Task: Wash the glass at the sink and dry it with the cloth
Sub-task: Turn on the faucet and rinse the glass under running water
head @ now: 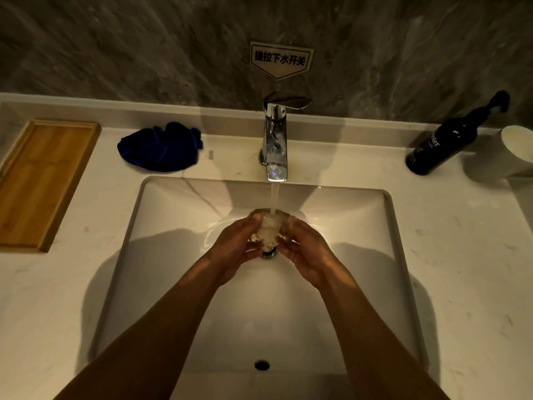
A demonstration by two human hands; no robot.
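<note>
Small clear drinking glass (269, 228) over white rectangular sink (173, 215), brimming with foaming water from chrome tap (275, 140); clasped between left hand (236, 245) and right hand (305, 249); crumpled dark-blue cloth (160, 147) lying on pale counter (461, 241).

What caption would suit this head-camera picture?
Both hands, left and right, hold a glass under the running faucet; blue cloth waits nearby.
</note>
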